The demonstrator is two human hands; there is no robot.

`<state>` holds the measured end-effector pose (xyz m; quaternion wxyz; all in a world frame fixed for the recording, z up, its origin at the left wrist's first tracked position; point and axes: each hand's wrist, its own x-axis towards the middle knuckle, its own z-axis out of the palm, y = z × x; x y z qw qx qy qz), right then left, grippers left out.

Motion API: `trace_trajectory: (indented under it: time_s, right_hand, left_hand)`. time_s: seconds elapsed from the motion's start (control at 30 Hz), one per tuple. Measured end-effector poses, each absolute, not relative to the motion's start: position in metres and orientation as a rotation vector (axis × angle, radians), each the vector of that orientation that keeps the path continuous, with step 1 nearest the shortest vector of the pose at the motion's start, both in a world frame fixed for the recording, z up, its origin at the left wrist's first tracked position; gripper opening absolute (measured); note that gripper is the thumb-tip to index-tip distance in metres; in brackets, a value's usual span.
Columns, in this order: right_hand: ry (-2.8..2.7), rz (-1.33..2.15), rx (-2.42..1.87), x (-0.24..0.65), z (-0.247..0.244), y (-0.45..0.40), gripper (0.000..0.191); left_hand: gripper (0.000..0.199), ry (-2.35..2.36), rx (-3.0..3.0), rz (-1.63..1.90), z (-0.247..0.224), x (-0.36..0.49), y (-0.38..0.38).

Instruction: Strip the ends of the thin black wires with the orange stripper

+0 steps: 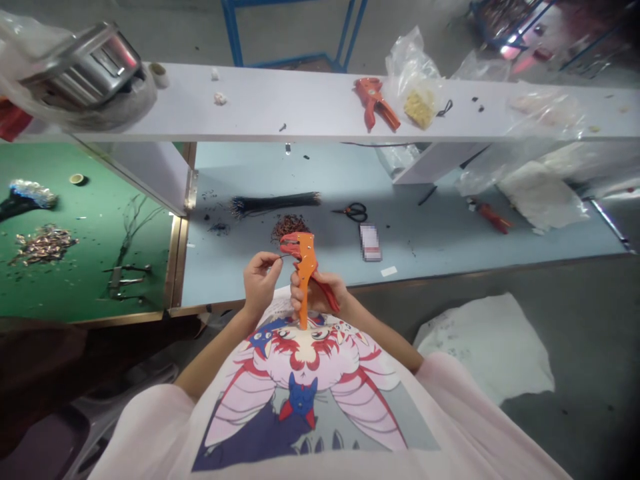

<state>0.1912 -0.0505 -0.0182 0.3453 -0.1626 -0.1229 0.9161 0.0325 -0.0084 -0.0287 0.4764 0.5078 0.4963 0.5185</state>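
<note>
My right hand (pixel 320 293) is wrapped round the handles of an orange and red wire stripper (pixel 306 267), held upright close to my shirt. To its left, my left hand (pixel 261 279) pinches a thin dark wire (pixel 286 256), whose end reaches the red jaws of the stripper. Whether the jaws are clamped on the wire I cannot tell. Just beyond the tool lies a pile of small reddish-brown scraps (pixel 291 228). Behind that pile rests a bundle of black wires (pixel 275 203) with coppery ends.
Black-handled scissors (pixel 356 212) and a phone (pixel 370 241) lie to the right on the blue table (pixel 320 163). Across the back runs a white shelf (pixel 320 113) bearing another red stripper (pixel 375 103) and plastic bags. A red-handled tool (pixel 493 217) lies farther right.
</note>
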Motion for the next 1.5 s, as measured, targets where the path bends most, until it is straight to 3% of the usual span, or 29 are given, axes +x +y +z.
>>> trace_trajectory:
  time_s: [0.8,1.5]
  right_hand:
    - [-0.415,2.417,-0.235,0.188,-0.010,-0.049,0.033]
    - [-0.502,2.385,-0.309,0.187,0.001,-0.047,0.025]
  left_hand:
    - [0.001,1.060,1.537,1.439,-0.028,0.027,-0.023]
    - [0.009,1.052,1.894,1.441,-0.012,0.028,-0.022]
